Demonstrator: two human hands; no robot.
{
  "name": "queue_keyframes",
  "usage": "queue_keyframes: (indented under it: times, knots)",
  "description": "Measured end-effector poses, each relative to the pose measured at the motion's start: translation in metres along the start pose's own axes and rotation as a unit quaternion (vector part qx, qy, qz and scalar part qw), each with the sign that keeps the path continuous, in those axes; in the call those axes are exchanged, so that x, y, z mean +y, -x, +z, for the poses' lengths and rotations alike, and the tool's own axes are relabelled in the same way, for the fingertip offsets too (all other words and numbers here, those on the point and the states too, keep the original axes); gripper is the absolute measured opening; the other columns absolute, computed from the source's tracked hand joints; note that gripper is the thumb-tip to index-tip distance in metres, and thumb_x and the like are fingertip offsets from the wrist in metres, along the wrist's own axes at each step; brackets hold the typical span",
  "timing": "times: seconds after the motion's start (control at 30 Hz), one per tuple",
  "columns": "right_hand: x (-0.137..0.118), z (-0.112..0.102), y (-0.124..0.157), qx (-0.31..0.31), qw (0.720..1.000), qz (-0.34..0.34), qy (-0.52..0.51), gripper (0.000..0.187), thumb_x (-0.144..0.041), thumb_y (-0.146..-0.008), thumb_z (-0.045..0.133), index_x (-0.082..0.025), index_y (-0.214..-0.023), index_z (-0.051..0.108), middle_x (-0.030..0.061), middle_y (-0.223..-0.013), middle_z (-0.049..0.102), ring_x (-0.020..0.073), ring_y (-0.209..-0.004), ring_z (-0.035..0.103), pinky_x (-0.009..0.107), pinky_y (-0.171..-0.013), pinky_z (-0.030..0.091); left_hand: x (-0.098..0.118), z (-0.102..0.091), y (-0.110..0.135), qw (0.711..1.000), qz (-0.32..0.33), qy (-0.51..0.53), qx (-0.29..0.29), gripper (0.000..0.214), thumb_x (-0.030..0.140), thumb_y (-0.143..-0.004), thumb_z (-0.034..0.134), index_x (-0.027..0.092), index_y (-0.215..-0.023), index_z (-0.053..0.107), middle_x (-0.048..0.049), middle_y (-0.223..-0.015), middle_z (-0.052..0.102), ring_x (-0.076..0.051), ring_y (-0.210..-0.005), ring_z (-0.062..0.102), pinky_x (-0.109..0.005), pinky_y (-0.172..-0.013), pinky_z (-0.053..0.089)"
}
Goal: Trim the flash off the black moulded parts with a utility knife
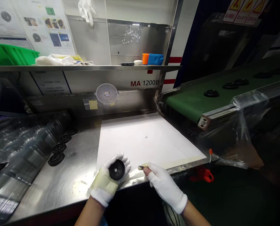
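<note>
My left hand (109, 175), in a white glove with a yellowish palm, is closed around a black round plastic part (116, 169). The part has a raised rim and a small light hole at its centre, and its face is turned up toward me. To the right, my gloved right hand (160, 182) pinches a small dark pointed tool (141, 167). The tool's tip points left toward the black part, with a gap between them. Most of the tool is hidden by my fingers. Both hands are above the front edge of a white sheet (140, 141) on the metal bench.
Several black round parts (56, 159) line the metal bench (76, 163) beside stacked clear plastic trays (34, 157) at left. More ride a green conveyor (189, 102) at right. A small fan (107, 94) hangs below the shelf (102, 67). Red-handled cutters (204, 174) hang off the bench front.
</note>
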State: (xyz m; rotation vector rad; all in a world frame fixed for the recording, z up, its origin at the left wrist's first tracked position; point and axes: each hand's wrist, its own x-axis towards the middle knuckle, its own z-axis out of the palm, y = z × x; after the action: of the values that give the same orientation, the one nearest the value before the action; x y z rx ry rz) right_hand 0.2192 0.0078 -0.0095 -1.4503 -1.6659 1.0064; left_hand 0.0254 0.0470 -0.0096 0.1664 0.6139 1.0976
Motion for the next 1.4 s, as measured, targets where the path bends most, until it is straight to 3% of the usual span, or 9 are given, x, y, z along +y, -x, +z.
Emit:
queue_keyframes:
  times: [0.17, 0.37, 0.6, 0.7, 0.9, 1.1, 1.27, 1.33, 1.4]
  knots:
    - [-0.002, 0.012, 0.001, -0.009, 0.995, -0.033, 0.099, 0.030, -0.039, -0.091, 0.040, -0.022, -0.068, 0.046, -0.0037, -0.064, 0.052, 0.0136, -0.062, 0.048, 0.025, -0.059, 0.033, -0.012, 0.005, -0.009, 0.998, 0.030, 0.035, 0.036, 0.015, 0.013, -0.074, 0.062, 0.008, -0.088, 0.064, -0.0134, -0.094, 0.065, -0.029, -0.099, 0.061, -0.046, -0.089, 0.050]
    - [-0.010, 0.014, -0.004, 0.027, 0.978, -0.057, 0.199, 0.031, -0.039, -0.094, 0.033, -0.023, -0.074, 0.050, -0.0010, -0.072, 0.060, 0.0151, -0.066, 0.054, 0.025, -0.060, 0.034, -0.020, 0.016, -0.016, 0.998, 0.040, 0.027, -0.040, 0.011, 0.014, -0.073, 0.056, 0.010, -0.077, 0.066, -0.0093, -0.076, 0.063, -0.021, -0.078, 0.063, -0.038, -0.081, 0.052]
    - [-0.019, 0.025, -0.021, 0.024, 0.958, -0.064, 0.279, 0.026, -0.035, -0.095, 0.035, -0.024, -0.080, 0.053, -0.0013, -0.075, 0.064, 0.0162, -0.067, 0.058, 0.026, -0.058, 0.031, -0.012, 0.015, -0.014, 0.999, -0.008, 0.028, -0.026, 0.011, 0.012, -0.071, 0.056, 0.011, -0.077, 0.065, -0.0056, -0.070, 0.060, -0.017, -0.070, 0.058, -0.031, -0.072, 0.051]
    - [-0.021, 0.031, -0.025, 0.033, 0.947, -0.077, 0.311, 0.028, -0.034, -0.096, 0.033, -0.024, -0.079, 0.052, -0.0007, -0.075, 0.064, 0.0170, -0.066, 0.058, 0.027, -0.057, 0.030, -0.007, 0.017, -0.015, 0.999, 0.006, 0.034, -0.013, 0.009, 0.011, -0.071, 0.057, 0.010, -0.075, 0.065, -0.0053, -0.067, 0.059, -0.016, -0.068, 0.057, -0.029, -0.070, 0.051]
    - [-0.022, 0.038, -0.025, 0.055, 0.949, -0.089, 0.297, 0.022, -0.031, -0.095, 0.033, -0.026, -0.090, 0.054, -0.0014, -0.078, 0.066, 0.0171, -0.068, 0.060, 0.028, -0.057, 0.028, -0.006, 0.027, -0.014, 0.997, 0.062, 0.050, 0.009, 0.009, 0.009, -0.070, 0.056, 0.011, -0.069, 0.065, -0.0040, -0.064, 0.057, -0.015, -0.065, 0.056, -0.028, -0.067, 0.052]
    - [-0.019, 0.053, -0.017, 0.071, 0.944, -0.065, 0.317, 0.030, -0.034, -0.095, 0.029, -0.024, -0.077, 0.050, -0.0009, -0.069, 0.064, 0.0167, -0.062, 0.058, 0.030, -0.054, 0.022, -0.009, 0.026, -0.017, 0.989, 0.141, 0.046, 0.007, 0.011, 0.011, -0.074, 0.055, 0.014, -0.071, 0.065, -0.0016, -0.065, 0.057, -0.013, -0.066, 0.056, -0.044, -0.091, 0.049]
    - [-0.022, 0.064, -0.012, 0.079, 0.954, -0.064, 0.282, 0.031, -0.036, -0.096, 0.028, -0.023, -0.077, 0.049, -0.0006, -0.070, 0.063, 0.0162, -0.062, 0.057, 0.030, -0.054, 0.023, -0.013, 0.021, -0.020, 0.981, 0.168, 0.097, 0.014, 0.013, 0.013, -0.075, 0.056, 0.015, -0.081, 0.067, -0.0038, -0.076, 0.063, -0.015, -0.079, 0.061, -0.038, -0.093, 0.049]
    - [-0.023, 0.061, -0.011, 0.082, 0.956, -0.068, 0.273, 0.031, -0.036, -0.096, 0.028, -0.023, -0.077, 0.050, -0.0002, -0.071, 0.064, 0.0165, -0.063, 0.057, 0.029, -0.055, 0.024, -0.011, 0.021, -0.014, 0.985, 0.153, 0.078, -0.005, 0.021, 0.014, -0.075, 0.056, 0.015, -0.093, 0.067, -0.0087, -0.091, 0.066, -0.021, -0.093, 0.062, -0.040, -0.091, 0.049]
    - [-0.025, 0.056, -0.010, 0.080, 0.958, -0.077, 0.264, 0.030, -0.035, -0.096, 0.029, -0.023, -0.078, 0.051, -0.0001, -0.072, 0.064, 0.0168, -0.065, 0.058, 0.029, -0.056, 0.025, -0.008, 0.021, -0.005, 0.993, 0.104, 0.047, -0.039, 0.029, 0.014, -0.073, 0.053, 0.014, -0.100, 0.066, -0.0120, -0.097, 0.066, -0.025, -0.094, 0.061, -0.042, -0.085, 0.051]
